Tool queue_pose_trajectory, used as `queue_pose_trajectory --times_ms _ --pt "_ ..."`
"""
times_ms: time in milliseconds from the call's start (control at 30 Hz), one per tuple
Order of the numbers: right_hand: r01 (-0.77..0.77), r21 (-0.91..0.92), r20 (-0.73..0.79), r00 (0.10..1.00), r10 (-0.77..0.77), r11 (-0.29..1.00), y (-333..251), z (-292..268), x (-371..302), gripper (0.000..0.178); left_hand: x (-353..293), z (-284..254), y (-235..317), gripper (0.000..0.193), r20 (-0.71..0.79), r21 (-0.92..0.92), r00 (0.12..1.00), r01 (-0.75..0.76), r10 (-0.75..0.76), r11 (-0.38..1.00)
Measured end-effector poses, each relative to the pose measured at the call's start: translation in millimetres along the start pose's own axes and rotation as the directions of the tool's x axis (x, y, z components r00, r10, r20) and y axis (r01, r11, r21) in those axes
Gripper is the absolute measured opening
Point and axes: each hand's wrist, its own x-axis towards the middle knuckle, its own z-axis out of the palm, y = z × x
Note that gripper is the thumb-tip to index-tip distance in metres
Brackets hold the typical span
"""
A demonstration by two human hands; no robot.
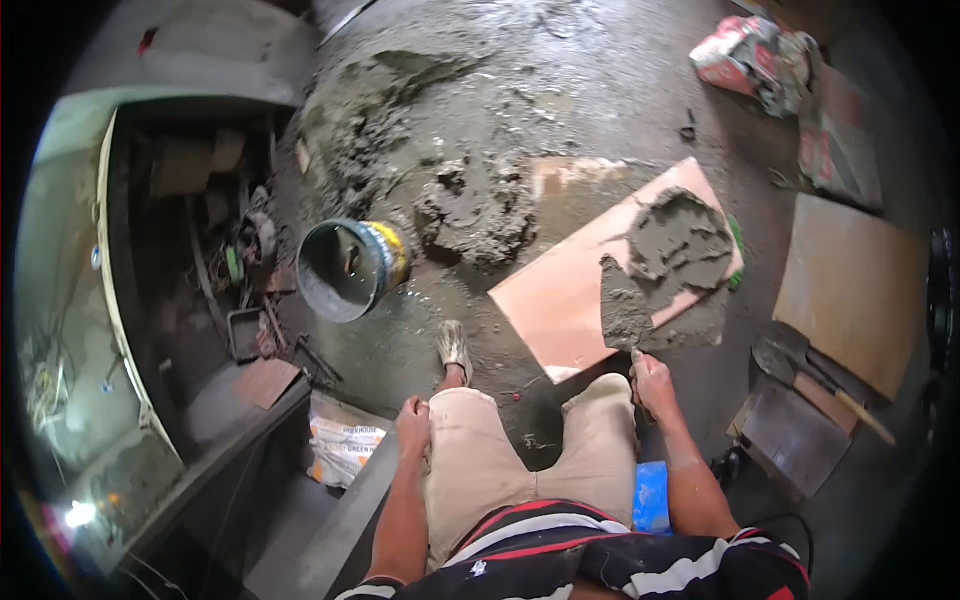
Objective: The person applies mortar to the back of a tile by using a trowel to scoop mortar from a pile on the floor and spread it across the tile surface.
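My right hand is closed around the handle of a trowel, its blade coated with wet grey mortar. That blade lies over a pinkish tile on the floor. A thick heap of mortar covers the tile's far right part, just beyond the trowel. Beside my left thigh rests my left hand, fingers curled in, with nothing visible in them.
A bucket of murky liquid stands left of a mortar pile. At right lie a shovel, a tan tile and a crumpled bag. A white sack sits by my left leg, near a ledge.
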Motion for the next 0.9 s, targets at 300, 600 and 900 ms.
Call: queue_pose_trajectory --times_ms 300,600,900 --pt "-0.089 0.191 0.220 0.974 0.046 0.978 -63.9 192.3 22.7 0.046 287.2 -61.7 -49.6 0.021 -0.032 -0.727 0.999 -0.026 0.004 0.686" --pt "-0.156 0.221 0.292 0.952 0.087 0.963 -92.8 276.1 81.0 0.047 618.5 -38.1 -180.1 0.024 -0.014 -0.384 0.998 0.048 -0.058 0.922" --pt "-0.130 0.197 0.265 0.961 0.075 0.972 -116.4 258.5 88.1 0.054 465.5 -22.1 20.5 0.029 0.622 -0.747 0.613 0.651 0.488 0.135"
